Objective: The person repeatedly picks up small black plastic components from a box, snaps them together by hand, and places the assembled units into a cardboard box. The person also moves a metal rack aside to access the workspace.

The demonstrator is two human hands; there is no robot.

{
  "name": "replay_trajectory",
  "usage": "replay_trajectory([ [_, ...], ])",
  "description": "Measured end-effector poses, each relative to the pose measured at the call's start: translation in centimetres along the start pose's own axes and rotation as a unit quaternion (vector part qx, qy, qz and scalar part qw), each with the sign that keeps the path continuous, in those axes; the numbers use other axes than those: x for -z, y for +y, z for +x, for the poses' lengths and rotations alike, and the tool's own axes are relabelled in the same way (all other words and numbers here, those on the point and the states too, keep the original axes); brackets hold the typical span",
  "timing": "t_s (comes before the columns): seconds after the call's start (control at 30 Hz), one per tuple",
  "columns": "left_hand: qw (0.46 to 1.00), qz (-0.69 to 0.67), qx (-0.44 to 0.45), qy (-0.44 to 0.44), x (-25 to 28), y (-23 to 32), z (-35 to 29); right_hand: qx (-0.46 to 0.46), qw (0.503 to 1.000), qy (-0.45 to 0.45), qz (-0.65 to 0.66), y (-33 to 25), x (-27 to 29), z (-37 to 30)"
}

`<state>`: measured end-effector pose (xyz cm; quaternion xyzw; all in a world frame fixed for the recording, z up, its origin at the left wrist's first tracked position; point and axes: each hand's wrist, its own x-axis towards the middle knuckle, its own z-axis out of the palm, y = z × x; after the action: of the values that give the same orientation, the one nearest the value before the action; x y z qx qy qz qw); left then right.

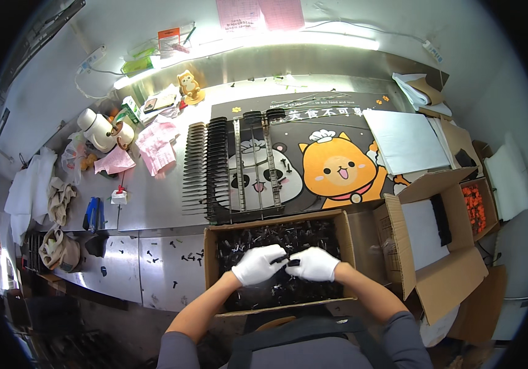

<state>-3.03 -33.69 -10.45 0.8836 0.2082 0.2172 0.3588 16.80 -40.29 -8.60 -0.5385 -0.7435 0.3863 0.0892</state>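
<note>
Both my hands wear white gloves and are close together over a cardboard box (pixel 348 246) filled with small black plastic parts (pixel 276 294). My left hand (pixel 259 264) is closed, its fingertips pinching a small black piece. Beside it, my right hand (pixel 315 264) is also closed, with a dark piece at its fingertips. The exact kind of these pieces is too small to make out. Beyond the box, a metal rack (pixel 239 166) lies on a printed mat (pixel 301 200). Long rows of black blade-like parts (pixel 216 163) line the rack's left side, and a few sit at its far end.
An open cardboard carton (pixel 452 280) stands at the right, by a box of orange parts (pixel 475 208). White sheets (pixel 405 141) lie behind it. Loose black parts (pixel 193 257) are scattered left of my box. Further left are a blue tool (pixel 94 214), pink cloths (pixel 156 147) and a white jug (pixel 96 129).
</note>
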Motion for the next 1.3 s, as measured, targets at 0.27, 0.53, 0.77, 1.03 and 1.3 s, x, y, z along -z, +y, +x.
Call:
replay_trajectory([
  [0.27, 0.997, 0.062, 0.018, -0.034, -0.7, 1.1, -0.4, -0.113, 0.961, -0.059, 0.245, -1.2, -0.7, -1.3],
  [0.53, 0.998, 0.035, 0.034, 0.032, -0.9, 2.9, 1.4, -0.082, 0.870, -0.097, 0.476, 0.2, 1.5, -2.3],
  [0.77, 0.985, -0.139, 0.100, -0.020, -0.5, 2.7, 2.2, -0.103, 0.910, -0.139, 0.376, 0.5, 3.0, -1.6],
  [1.03, 0.849, -0.328, 0.408, -0.079, -1.9, 3.5, 2.7, -0.231, 0.939, 0.245, -0.065, 3.1, -2.9, 0.9],
  [1.3, 0.840, -0.376, 0.374, -0.113, 0.8, 0.5, 1.0, -0.019, 0.936, 0.255, 0.242, 4.0, -0.2, -0.4],
])
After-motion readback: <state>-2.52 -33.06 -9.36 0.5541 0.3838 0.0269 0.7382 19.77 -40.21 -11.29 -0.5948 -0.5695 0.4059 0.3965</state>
